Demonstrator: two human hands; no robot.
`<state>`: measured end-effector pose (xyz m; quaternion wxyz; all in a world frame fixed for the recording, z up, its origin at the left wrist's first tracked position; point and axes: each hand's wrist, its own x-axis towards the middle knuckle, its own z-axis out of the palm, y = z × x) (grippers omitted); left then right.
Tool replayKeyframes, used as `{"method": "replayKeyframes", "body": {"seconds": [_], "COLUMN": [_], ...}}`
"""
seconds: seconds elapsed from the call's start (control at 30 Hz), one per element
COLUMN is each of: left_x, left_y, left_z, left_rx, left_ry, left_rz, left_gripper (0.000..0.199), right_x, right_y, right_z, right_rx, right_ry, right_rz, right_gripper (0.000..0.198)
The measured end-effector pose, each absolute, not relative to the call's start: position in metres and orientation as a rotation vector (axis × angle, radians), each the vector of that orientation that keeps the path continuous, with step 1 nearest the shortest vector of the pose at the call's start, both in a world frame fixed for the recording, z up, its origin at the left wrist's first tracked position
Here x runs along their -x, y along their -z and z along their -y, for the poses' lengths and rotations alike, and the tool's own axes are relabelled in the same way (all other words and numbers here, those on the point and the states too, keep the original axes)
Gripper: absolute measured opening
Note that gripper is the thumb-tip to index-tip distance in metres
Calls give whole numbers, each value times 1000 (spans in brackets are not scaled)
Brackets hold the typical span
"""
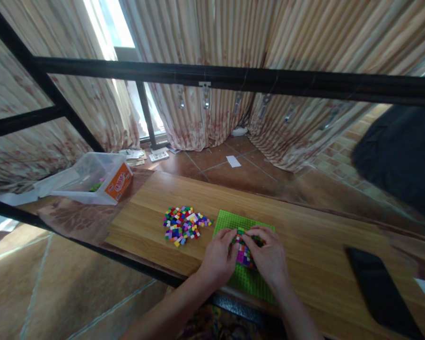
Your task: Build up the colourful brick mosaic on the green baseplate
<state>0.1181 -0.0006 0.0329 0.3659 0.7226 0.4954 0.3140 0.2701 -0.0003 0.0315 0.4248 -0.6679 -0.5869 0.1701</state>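
A green studded baseplate (246, 283) lies on the wooden board, partly covered by both hands. Small colourful toy bricks (241, 256) are joined in a patch at its middle, pink, purple, red and white among them. My left hand (219, 257) is closed at the patch's left side, thumb and fingertips against the bricks. From the right, my right hand (271, 255) pinches at the upper part of the same patch. Whatever single brick lies between the fingertips is too small to make out. Left of the baseplate is a loose pile of small bricks (184, 224).
A clear plastic box (88, 196) with an orange label stands at the board's left end, something green inside. A black phone-like slab (380, 288) lies at the right. Black metal bars (212, 75) cross in front of the curtains. Papers (233, 161) lie on the tiled floor.
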Motion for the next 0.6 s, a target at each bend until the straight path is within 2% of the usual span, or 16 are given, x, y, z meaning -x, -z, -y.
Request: {"method": "replayKeyframes", "body": {"seconds": [0.37,0.6], "left_x": [-123,-125], "left_y": [-36,-38], "left_z": [4,4], "left_rx": [-1919,-1905], "left_ry": [-752,-727], "left_rz": [-1326,-1338], "left_gripper": [40,42], "right_x": [-270,-274], "right_y": [-36,-31], "right_z": [-8,-13], "right_rx": [1677,1699], "right_ry": [-467,-754], "right_rz": [1461,1373], "right_gripper": [27,27]}}
